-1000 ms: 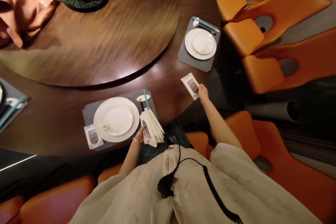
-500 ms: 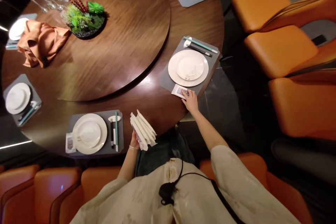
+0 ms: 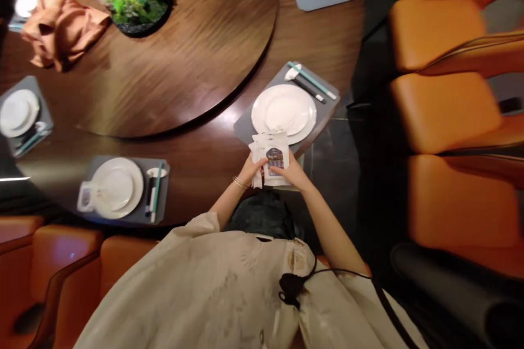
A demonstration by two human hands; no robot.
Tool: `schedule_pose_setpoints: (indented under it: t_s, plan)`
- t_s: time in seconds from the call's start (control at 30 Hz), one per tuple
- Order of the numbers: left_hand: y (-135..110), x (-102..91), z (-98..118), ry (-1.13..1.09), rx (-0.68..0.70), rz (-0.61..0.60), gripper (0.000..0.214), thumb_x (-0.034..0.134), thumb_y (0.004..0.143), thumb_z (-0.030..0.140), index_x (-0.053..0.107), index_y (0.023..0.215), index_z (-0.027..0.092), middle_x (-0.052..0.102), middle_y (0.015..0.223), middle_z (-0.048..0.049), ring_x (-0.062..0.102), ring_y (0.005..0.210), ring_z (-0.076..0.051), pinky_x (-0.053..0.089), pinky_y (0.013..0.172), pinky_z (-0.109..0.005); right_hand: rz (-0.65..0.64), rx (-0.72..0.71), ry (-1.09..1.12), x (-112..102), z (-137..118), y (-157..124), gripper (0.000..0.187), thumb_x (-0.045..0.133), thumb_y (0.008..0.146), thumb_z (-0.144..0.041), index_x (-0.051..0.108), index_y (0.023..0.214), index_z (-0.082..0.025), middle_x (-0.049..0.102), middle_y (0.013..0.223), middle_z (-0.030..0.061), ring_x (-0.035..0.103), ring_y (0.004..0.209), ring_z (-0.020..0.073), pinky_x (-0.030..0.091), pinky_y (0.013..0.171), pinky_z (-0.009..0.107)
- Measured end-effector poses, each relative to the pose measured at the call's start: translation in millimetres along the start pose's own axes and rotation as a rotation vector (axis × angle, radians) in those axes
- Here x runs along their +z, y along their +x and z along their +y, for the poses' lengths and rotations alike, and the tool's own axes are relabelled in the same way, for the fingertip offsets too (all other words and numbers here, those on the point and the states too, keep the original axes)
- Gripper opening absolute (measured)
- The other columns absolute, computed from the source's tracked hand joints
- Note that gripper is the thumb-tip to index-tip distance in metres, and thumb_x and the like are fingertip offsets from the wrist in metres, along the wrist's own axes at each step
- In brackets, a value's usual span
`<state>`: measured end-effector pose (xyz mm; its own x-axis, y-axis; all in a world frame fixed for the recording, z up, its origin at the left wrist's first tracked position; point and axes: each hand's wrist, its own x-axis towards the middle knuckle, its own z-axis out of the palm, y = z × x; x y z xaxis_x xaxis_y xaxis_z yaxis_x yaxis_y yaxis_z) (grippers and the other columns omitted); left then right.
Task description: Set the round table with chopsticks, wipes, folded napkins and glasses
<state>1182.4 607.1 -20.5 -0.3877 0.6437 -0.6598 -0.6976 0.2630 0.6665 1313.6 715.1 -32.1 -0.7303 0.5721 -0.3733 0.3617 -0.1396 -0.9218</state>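
Both hands meet at the table edge, just below the plates (image 3: 284, 103) of the right place setting. My left hand (image 3: 249, 170) is closed round a fanned bunch of flat white packets (image 3: 257, 148), thumb on top. From the other side, my right hand (image 3: 292, 170) grips the uppermost packet (image 3: 275, 155), which has a dark printed picture on its face. The bunch overlaps the near edge of the grey placemat (image 3: 244, 125) and hides part of it. Whether a packet lies beneath it I cannot tell. Chopsticks (image 3: 313, 82) rest at the mat's far side.
Another place setting to the left has a white packet (image 3: 85, 197) beside its plates (image 3: 118, 188). On the wooden turntable (image 3: 196, 65) are a planter (image 3: 141, 8) and crumpled orange cloth (image 3: 65, 27). Orange chairs (image 3: 446, 112) stand to the right, others (image 3: 67, 251) behind the table's near edge.
My right hand has left the packet at the placemat's edge and come to the bunch. My left hand has moved up and right with the bunch, whose printed side now shows. The view has shifted.
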Motion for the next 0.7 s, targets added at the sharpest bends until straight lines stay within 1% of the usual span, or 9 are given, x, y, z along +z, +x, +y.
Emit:
schedule_pose_setpoints:
  t_s: [0.07, 0.13, 0.23, 0.33, 0.4, 0.47, 0.57, 0.63, 0.7]
  plan:
    - [12.9, 29.2, 5.6, 0.071, 0.016, -0.077, 0.054, 0.088, 0.058, 0.031, 0.055, 0.098, 0.016, 0.054, 0.054, 0.0082, 0.042, 0.037, -0.004, 0.034, 0.039, -0.018, 0.076, 0.075, 0.061, -27.1, -5.6, 0.2, 0.08, 0.084, 0.053, -0.046, 0.057, 0.124, -0.02, 0.067, 0.116, 0.0087, 0.063, 0.107, 0.0281, 0.046, 0.101, 0.048]
    - [27.4, 55.7, 14.0, 0.056, -0.016, -0.17, 0.051, 0.086, 0.061, 0.027, 0.058, 0.102, 0.015, 0.056, 0.055, 0.0073, 0.043, 0.038, -0.005, 0.035, 0.039, -0.018, 0.118, 0.153, 0.193, -60.6, -7.0, 3.3, 0.068, 0.084, 0.05, -0.047, 0.063, 0.109, -0.02, 0.071, 0.107, 0.008, 0.065, 0.103, 0.0289, 0.049, 0.098, 0.049]
    - [53.6, 92.8, 28.2, -0.11, -0.129, -0.188, 0.047, 0.081, 0.067, 0.019, 0.061, 0.11, 0.016, 0.068, 0.076, 0.001, 0.043, 0.041, -0.002, 0.036, 0.039, -0.016, 0.219, 0.247, 0.38, -115.8, -7.5, 5.9, 0.06, 0.084, 0.049, -0.05, 0.065, 0.099, -0.021, 0.073, 0.102, 0.0077, 0.067, 0.101, 0.0302, 0.051, 0.096, 0.049]
    - [80.2, 128.4, 36.2, -0.298, -0.301, -0.173, 0.02, 0.07, 0.075, 0.015, 0.065, 0.094, 0.015, 0.071, 0.104, -0.006, 0.055, 0.054, -0.004, 0.041, 0.043, -0.015, 0.289, 0.309, 0.447, -166.5, -12.3, 6.0, 0.057, 0.083, 0.049, -0.052, 0.066, 0.095, -0.023, 0.074, 0.101, 0.0075, 0.068, 0.102, 0.0309, 0.053, 0.095, 0.047]
    - [93.4, 150.0, 36.4, -0.395, -0.39, -0.196, 0.002, 0.063, 0.08, 0.013, 0.063, 0.081, 0.015, 0.07, 0.111, -0.0069, 0.064, 0.071, -0.008, 0.048, 0.054, -0.016, 0.268, 0.331, 0.459, -191.8, -16.8, 9.4, 0.057, 0.083, 0.05, -0.053, 0.065, 0.095, -0.023, 0.074, 0.102, 0.0078, 0.068, 0.102, 0.0311, 0.053, 0.094, 0.046]
    - [101.4, 167.0, 33.9, -0.454, -0.429, -0.192, 0.007, 0.06, 0.082, 0.013, 0.062, 0.076, 0.016, 0.071, 0.108, -0.006, 0.067, 0.083, -0.011, 0.053, 0.068, -0.02, 0.231, 0.335, 0.453, -207.8, -20.6, 19.1, 0.058, 0.082, 0.051, -0.052, 0.064, 0.097, -0.022, 0.073, 0.104, 0.0083, 0.067, 0.103, 0.0306, 0.053, 0.095, 0.046]
    - [105.8, 180.2, 29.2, -0.468, -0.412, -0.157, 0.003, 0.064, 0.079, 0.016, 0.063, 0.076, 0.017, 0.073, 0.094, -0.0033, 0.067, 0.083, -0.013, 0.053, 0.08, -0.026, 0.199, 0.305, 0.326, -215.1, -25.1, 45.6, 0.066, 0.082, 0.053, -0.05, 0.059, 0.107, -0.02, 0.07, 0.111, 0.0102, 0.065, 0.105, 0.0298, 0.05, 0.098, 0.048]
    - [106.2, 183.5, 27.5, -0.416, -0.34, -0.148, 0.008, 0.071, 0.073, 0.017, 0.065, 0.077, 0.016, 0.072, 0.084, -0.0023, 0.066, 0.076, -0.014, 0.052, 0.079, -0.027, 0.17, 0.233, 0.141, -212.6, -29.0, 67.5, 0.078, 0.081, 0.054, -0.048, 0.052, 0.121, -0.019, 0.065, 0.12, 0.0119, 0.062, 0.111, 0.0294, 0.045, 0.102, 0.049]
    - [106.8, 185.9, 28.2, -0.334, -0.201, -0.136, 0.015, 0.077, 0.065, 0.016, 0.067, 0.076, 0.013, 0.07, 0.078, -0.0026, 0.064, 0.072, -0.013, 0.05, 0.077, -0.025, 0.072, 0.095, -0.076, -208.7, -34.1, 89.3, 0.092, 0.08, 0.058, -0.048, 0.039, 0.136, -0.019, 0.055, 0.134, 0.0148, 0.054, 0.123, 0.0296, 0.039, 0.109, 0.051]
